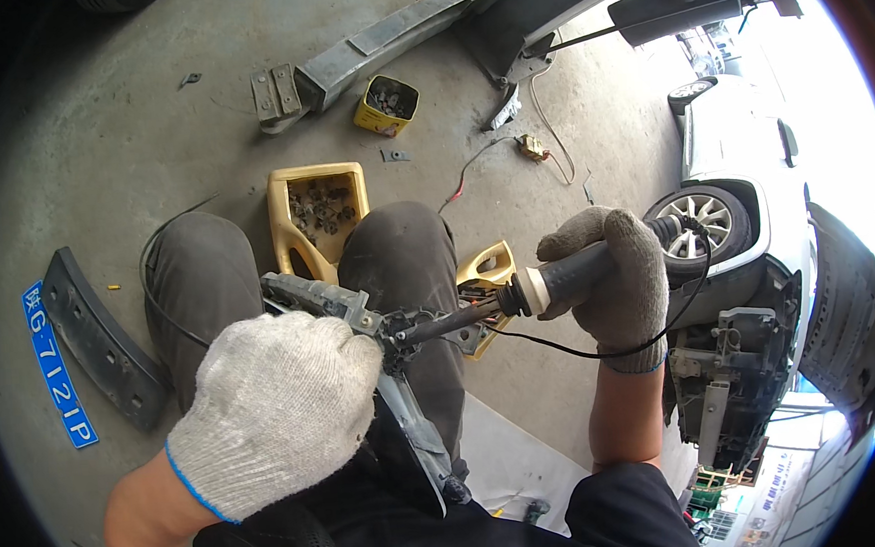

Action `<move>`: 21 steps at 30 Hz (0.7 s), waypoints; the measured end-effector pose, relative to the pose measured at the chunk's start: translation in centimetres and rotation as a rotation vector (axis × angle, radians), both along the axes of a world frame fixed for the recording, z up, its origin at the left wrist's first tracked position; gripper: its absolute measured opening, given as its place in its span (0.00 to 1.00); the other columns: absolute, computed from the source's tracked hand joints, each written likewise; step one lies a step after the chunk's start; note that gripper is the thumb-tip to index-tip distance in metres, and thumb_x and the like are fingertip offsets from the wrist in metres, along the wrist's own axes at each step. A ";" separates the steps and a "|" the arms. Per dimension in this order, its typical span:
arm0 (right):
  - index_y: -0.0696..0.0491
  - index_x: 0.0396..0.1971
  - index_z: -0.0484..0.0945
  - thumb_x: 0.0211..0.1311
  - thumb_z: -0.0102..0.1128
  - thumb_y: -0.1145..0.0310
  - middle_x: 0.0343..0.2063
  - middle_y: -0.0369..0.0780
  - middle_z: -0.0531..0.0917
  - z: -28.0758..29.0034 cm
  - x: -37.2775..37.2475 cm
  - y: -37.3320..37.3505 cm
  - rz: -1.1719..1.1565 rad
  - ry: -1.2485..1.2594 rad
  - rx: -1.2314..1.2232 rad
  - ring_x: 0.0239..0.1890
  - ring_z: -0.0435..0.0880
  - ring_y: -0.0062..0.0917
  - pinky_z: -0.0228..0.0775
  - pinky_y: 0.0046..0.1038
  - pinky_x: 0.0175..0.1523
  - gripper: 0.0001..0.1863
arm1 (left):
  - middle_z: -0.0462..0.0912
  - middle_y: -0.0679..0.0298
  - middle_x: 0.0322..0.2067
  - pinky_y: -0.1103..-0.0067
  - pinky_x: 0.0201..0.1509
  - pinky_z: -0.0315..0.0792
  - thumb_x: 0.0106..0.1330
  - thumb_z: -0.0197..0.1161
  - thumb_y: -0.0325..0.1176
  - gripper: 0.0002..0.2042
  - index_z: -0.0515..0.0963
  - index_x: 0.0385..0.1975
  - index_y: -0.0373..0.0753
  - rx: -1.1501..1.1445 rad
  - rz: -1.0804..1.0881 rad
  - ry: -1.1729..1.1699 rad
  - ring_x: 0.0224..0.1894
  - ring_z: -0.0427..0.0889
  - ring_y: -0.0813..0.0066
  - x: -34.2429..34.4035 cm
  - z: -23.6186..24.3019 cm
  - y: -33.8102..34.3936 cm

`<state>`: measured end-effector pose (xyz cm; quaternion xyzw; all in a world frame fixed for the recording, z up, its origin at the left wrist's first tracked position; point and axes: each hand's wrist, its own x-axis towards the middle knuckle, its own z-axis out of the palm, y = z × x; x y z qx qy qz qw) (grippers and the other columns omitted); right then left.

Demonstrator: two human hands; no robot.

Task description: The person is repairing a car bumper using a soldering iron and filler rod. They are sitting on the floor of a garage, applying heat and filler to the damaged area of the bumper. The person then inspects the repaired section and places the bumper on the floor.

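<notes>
Head view: the right hand [623, 277] is wrapped around a dark tool [576, 275], its tip pointing left at a gray part [334, 302] across the right leg [401, 251]. The left hand [276, 414] curls at the part; I cannot tell what it grips. It seems the tip is working one spot; next needs steady hands.

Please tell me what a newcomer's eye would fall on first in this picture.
Probably the black corded tool in the gloved right hand, right of centre, its tip pointed toward the dark part over the lap, where the gloved left hand is curled. Next might come the white car at the right, then the bright blue plate on the floor at far left.
</notes>
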<state>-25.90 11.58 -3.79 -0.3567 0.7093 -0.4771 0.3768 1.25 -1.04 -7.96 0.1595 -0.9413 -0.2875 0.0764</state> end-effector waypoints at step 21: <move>0.59 0.34 0.83 0.68 0.55 0.72 0.32 0.45 0.86 2.3 -0.8 -4.3 0.403 0.201 0.028 0.38 0.88 0.34 0.81 0.30 0.45 0.09 | 0.82 0.60 0.29 0.66 0.38 0.78 0.53 0.65 0.31 0.08 0.83 0.33 0.41 0.006 -0.201 0.000 0.36 0.85 0.59 -0.3 -0.7 -2.6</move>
